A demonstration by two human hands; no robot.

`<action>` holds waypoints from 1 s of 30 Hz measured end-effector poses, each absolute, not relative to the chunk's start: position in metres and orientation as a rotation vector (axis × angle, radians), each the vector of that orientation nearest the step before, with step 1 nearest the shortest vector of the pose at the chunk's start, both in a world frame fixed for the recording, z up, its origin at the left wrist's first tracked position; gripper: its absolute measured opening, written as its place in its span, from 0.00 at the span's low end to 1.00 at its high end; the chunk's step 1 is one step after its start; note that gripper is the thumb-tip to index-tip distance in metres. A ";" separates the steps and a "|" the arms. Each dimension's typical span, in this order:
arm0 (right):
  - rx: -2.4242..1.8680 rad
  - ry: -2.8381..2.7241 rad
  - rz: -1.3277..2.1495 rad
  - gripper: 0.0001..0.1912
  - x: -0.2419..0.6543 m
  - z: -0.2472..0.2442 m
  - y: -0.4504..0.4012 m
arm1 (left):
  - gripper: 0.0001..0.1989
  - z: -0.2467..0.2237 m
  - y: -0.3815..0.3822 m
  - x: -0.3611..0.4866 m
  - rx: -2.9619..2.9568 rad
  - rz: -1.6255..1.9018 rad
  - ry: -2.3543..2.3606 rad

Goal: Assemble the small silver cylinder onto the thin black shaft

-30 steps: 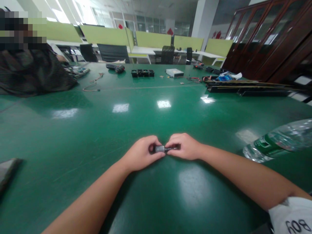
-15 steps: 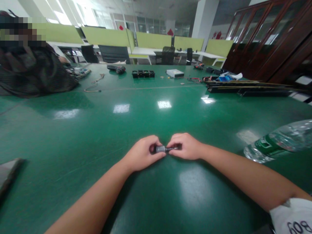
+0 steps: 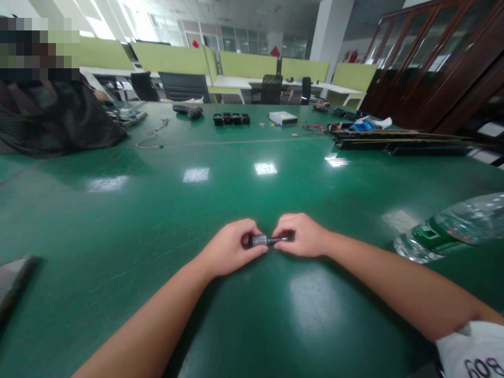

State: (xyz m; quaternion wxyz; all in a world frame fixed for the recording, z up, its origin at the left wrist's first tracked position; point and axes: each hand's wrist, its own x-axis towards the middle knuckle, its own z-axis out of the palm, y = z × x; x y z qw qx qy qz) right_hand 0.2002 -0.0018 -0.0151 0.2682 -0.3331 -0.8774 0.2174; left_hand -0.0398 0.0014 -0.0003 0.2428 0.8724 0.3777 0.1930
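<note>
Low over the middle of the green table [image 3: 244,184], my left hand [image 3: 230,249] pinches the thick end of a small grey-and-black cylindrical piece [image 3: 260,240]. A thin dark stem runs from its right side into my right hand [image 3: 301,236], whose thumb and fingertips are closed on it. The piece lies level, pointing left to right between both hands. Its ends are partly hidden by my fingers, and its exact kind is too small to make out.
At right lies a clear plastic bottle [image 3: 444,231] with a green label. A flat grey item [image 3: 16,281] sits at the left edge. Farther back are a dark mesh bag [image 3: 59,121], a black block of parts [image 3: 231,119], a white box [image 3: 282,118] and long black strips [image 3: 394,143].
My right hand has shifted very slightly up and to the right, its fingers still on the stem. My left hand and the grey cylinder stay in place.
</note>
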 end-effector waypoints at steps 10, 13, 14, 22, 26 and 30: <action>-0.890 -2.368 0.576 0.03 0.203 -0.013 0.000 | 0.10 -0.001 0.002 -0.041 2.334 0.574 1.016; -0.896 -2.366 0.559 0.02 0.203 -0.013 -0.001 | 0.09 -0.001 0.002 -0.042 2.317 0.583 1.044; -0.901 -2.366 0.556 0.02 0.203 -0.013 -0.001 | 0.09 -0.001 0.002 -0.042 2.314 0.581 1.055; -1.077 -2.264 0.684 0.02 0.218 -0.010 0.009 | 0.11 0.002 0.002 -0.041 2.316 0.571 1.103; -1.096 -2.243 0.765 0.02 0.221 -0.009 0.011 | 0.11 0.001 0.002 -0.041 2.326 0.575 1.095; -1.057 -2.268 0.767 0.03 0.219 -0.010 0.010 | 0.11 0.000 0.002 -0.041 2.324 0.564 1.105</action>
